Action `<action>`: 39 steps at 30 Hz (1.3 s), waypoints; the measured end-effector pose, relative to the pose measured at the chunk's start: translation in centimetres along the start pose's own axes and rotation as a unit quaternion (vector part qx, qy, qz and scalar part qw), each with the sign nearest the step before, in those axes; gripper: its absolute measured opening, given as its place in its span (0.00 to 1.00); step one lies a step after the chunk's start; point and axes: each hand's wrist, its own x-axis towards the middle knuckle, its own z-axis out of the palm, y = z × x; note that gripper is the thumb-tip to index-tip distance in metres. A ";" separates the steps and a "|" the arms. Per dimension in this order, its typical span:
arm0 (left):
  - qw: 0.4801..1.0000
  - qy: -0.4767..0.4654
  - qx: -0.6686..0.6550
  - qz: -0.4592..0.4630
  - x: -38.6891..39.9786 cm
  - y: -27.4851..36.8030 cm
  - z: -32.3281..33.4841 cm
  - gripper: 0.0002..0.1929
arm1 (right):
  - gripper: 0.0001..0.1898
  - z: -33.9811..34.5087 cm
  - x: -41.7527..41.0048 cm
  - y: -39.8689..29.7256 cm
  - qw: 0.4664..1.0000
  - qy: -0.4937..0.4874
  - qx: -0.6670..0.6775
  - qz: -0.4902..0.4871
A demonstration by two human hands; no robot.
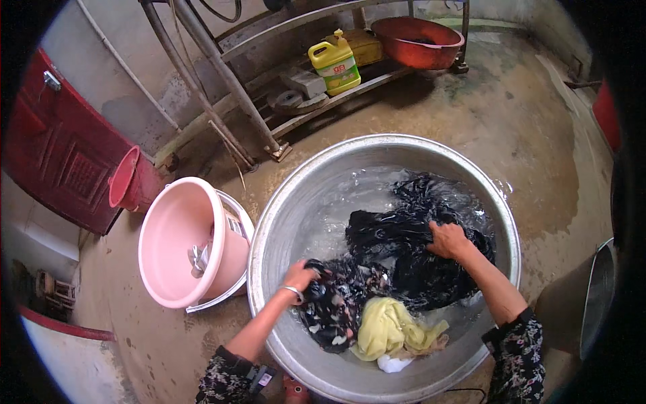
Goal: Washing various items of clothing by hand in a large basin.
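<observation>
A wide round metal basin (282, 202) stands before me with water and wet fabric in it. My left hand (300, 278), a silver-coloured bangle at its wrist, grips a dark patterned cloth (333, 313) by the basin's left wall; the fingers are slightly blurred. My right hand (448, 240) holds black cloth (388, 232) that spreads through the water on the right; its fingertips are partly hidden. Closer to me, a bunched pale yellow cloth (384, 325) lies above the waterline beside a small white piece (392, 363).
Left of the basin stands a pink bucket (156, 247) with something grey-white inside. A red bucket (123, 179) sits by a dark red door (75, 151). On a metal rack's low shelf (333, 106) are a yellow detergent jug (335, 65) and a red tub (419, 48). The concrete floor (530, 126) is wet.
</observation>
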 end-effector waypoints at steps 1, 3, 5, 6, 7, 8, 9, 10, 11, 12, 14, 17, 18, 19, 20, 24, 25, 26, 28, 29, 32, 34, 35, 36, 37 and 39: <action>0.995 0.015 -0.101 -0.005 -0.8 1.5 -0.8 0.16 | 0.31 0.6 -1.2 0.5 1.000 0.000 0.000 0.005; 0.984 0.027 -0.173 0.029 -1.1 3.7 -2.5 0.15 | 0.29 0.9 -3.6 0.5 1.000 -0.022 -0.016 -0.013; 0.961 0.028 -0.250 0.116 -0.5 4.6 -3.7 0.15 | 0.28 1.3 -5.4 -0.6 0.997 -0.048 -0.042 -0.046; 0.948 0.029 -0.290 0.128 -0.6 6.2 -3.7 0.16 | 0.26 0.9 -6.7 -1.3 0.994 -0.059 -0.064 -0.060; 0.933 0.025 -0.332 0.139 -0.9 8.4 -3.2 0.17 | 0.25 1.2 -7.8 -1.8 0.992 -0.090 -0.069 -0.052; 0.896 -0.003 -0.424 0.129 -1.7 11.0 -2.5 0.19 | 0.25 1.6 -8.7 -2.2 0.990 -0.096 -0.084 -0.064; 0.875 0.004 -0.471 0.113 -2.0 12.4 -2.5 0.21 | 0.24 1.7 -9.7 -2.9 0.987 -0.099 -0.098 -0.079; 0.858 0.008 -0.496 0.134 -1.9 13.2 -2.6 0.22 | 0.24 2.2 -10.2 -3.7 0.983 -0.119 -0.100 -0.102; 0.840 0.012 -0.520 0.154 -1.7 13.7 -2.7 0.24 | 0.24 2.7 -10.6 -4.4 0.977 -0.140 -0.100 -0.125; 0.836 0.019 -0.517 0.184 -1.0 13.2 -3.1 0.28 | 0.23 2.9 -11.3 -5.4 0.969 -0.157 -0.109 -0.156; 0.812 -0.055 -0.538 0.219 -0.5 14.7 -1.8 0.30 | 0.24 1.4 -14.1 -5.8 0.961 -0.207 -0.114 -0.146; 0.903 0.007 -0.284 0.322 2.8 11.3 -0.9 0.41 | 0.25 -5.4 -14.8 -5.5 0.938 -0.295 0.012 -0.182; 0.945 0.112 -0.073 0.298 1.2 9.3 -1.3 0.43 | 0.26 -5.9 -11.6 -5.0 0.945 -0.262 0.068 -0.183; 0.936 0.192 0.122 0.269 -0.5 8.1 -1.0 0.46 | 0.28 -6.9 -10.1 -4.9 0.954 -0.230 0.112 -0.155; 0.928 0.203 0.241 0.198 -1.8 6.4 -0.6 0.49 | 0.29 -6.0 -9.0 -4.1 0.986 -0.056 0.109 -0.115; 0.951 0.027 0.258 0.167 -4.4 3.1 3.9 0.42 | 0.33 -2.8 -6.1 -0.2 0.994 0.043 0.100 0.017; 0.951 0.026 0.257 0.173 -4.7 2.2 5.1 0.42 | 0.36 -0.6 -6.5 -0.3 1.000 0.013 0.024 0.005; 0.913 0.061 0.316 0.250 -5.5 1.1 5.6 0.40 | 0.37 0.0 -6.8 -1.8 0.999 -0.021 0.017 -0.026; 0.869 0.090 0.363 0.324 -6.0 0.7 6.3 0.38 | 0.36 1.3 -8.2 -3.3 0.992 -0.099 0.034 -0.073; 0.871 0.060 0.371 0.317 -6.4 1.2 6.6 0.38 | 0.35 1.7 -8.8 -3.2 0.985 -0.136 0.063 -0.089; 0.895 0.001 0.361 0.264 -6.2 0.9 5.9 0.39 | 0.31 1.0 -8.4 -3.4 0.924 -0.278 0.069 -0.254; 0.905 0.030 0.340 0.255 -5.8 -0.3 5.2 0.38 | 0.29 -2.7 -6.2 -5.4 0.942 -0.256 0.069 -0.207; 0.905 0.030 0.343 0.252 -5.8 -0.9 4.6 0.38 | 0.26 -4.6 -4.9 -6.5 0.957 -0.232 0.067 -0.160; 0.900 0.043 0.368 0.232 -5.7 -1.1 3.9 0.37 | 0.25 -4.9 -3.4 -7.0 0.979 -0.088 0.100 -0.152; 0.892 0.059 0.395 0.213 -5.7 -1.1 3.1 0.35 | 0.24 -4.7 -1.6 -7.3 0.979 0.063 0.131 -0.141; 0.873 0.069 0.429 0.222 -5.4 -2.1 2.1 0.30 | 0.25 -4.0 1.8 -7.1 0.936 0.301 -0.011 -0.182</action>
